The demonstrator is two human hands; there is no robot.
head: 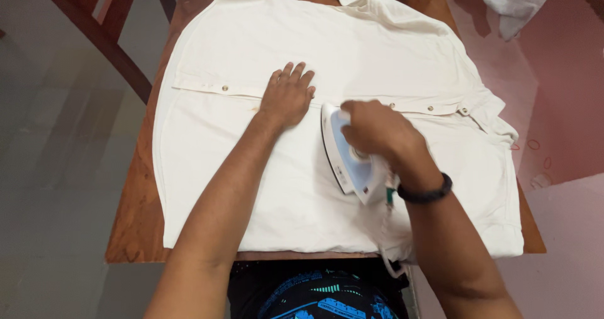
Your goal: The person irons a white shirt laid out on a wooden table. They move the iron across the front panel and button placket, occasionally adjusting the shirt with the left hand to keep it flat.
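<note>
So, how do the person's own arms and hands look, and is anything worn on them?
Both arms are bare up to the frame edge, with no sleeves in view. The left hand wears nothing: no ring, watch or glove shows. The right hand is also ungloved, and a plain black band circles its wrist. No markings are visible.

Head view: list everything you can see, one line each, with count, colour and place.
shirt: one, cream, spread flat over the table
table: one, brown wood, under the shirt
iron: one, white and pale blue, on the shirt right of centre
chair: one, dark wood, upper left
cloth: one, white, top right
wristband: one, black, right wrist
left hand: flat on the shirt
right hand: grip on the iron
</note>
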